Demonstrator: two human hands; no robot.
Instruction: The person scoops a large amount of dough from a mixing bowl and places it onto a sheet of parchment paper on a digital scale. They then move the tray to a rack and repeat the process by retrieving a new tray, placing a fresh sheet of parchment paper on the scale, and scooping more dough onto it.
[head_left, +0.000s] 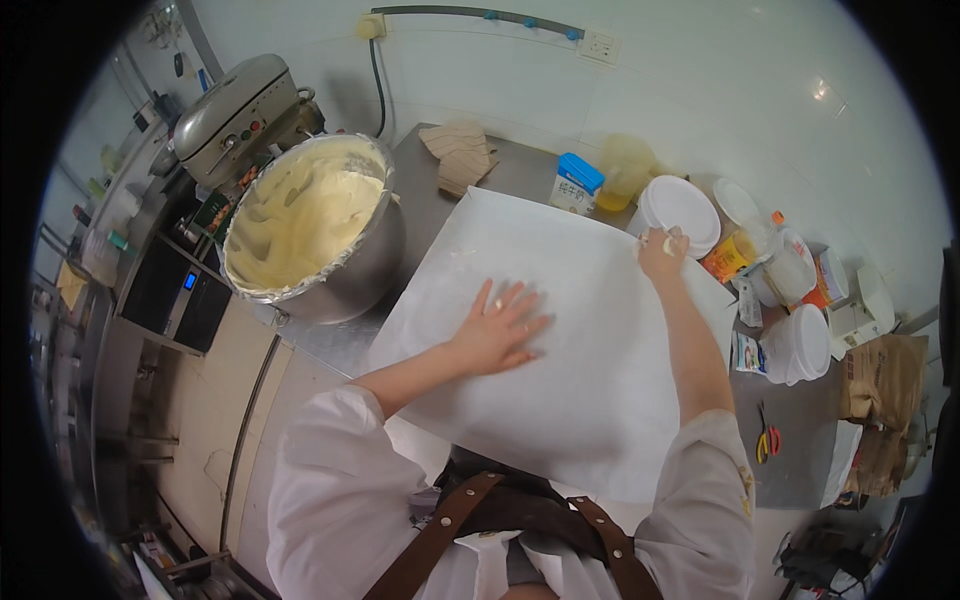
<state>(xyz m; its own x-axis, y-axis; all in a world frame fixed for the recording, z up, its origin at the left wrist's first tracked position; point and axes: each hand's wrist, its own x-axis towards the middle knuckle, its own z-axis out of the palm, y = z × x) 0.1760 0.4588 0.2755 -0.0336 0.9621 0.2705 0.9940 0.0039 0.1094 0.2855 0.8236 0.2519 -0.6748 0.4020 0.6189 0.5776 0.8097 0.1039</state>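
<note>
A large sheet of white paper (592, 375), probably parchment, lies before me on the steel table and hangs over its near edge. Flat on the middle of the sheet rests my left hand (499, 330), fingers spread, with a dab of cream on one finger. My right hand (663, 252) is at the sheet's far right edge, fingers curled over it, also smeared with cream; its fingertips are partly hidden. To the left stands a big steel mixing bowl (360, 281) of pale yellow cream (311, 217), its rim coated.
Behind the bowl is a stand mixer (232, 112). A brown paper piece (459, 154), a milk carton (577, 184), a pitcher of yellow liquid (622, 169) and a lidded white tub (679, 214) line the back. Scissors (766, 442) and another tub (799, 345) lie right.
</note>
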